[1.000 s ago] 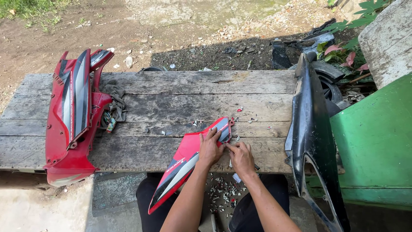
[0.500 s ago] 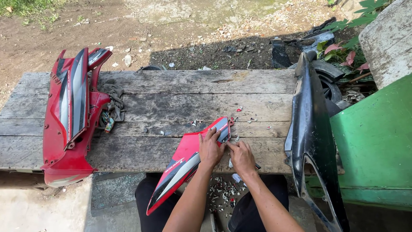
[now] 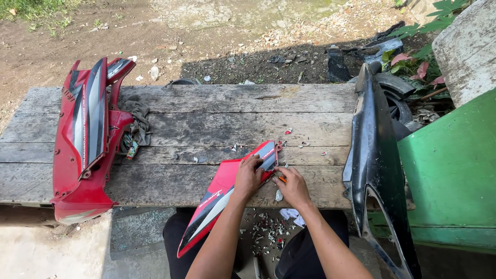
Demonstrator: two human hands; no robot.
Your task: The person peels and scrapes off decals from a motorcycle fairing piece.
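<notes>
Fairing panel [image 3: 219, 199] runs diagonally, tip up-right, under gripping left hand [image 3: 249, 175]; right hand [image 3: 292, 187] pinches a small tool [image 3: 281, 179].

Two red fairing panels [image 3: 85, 139] (one held), one black panel [image 3: 380, 170], two hands [image 3: 248, 175]
</notes>
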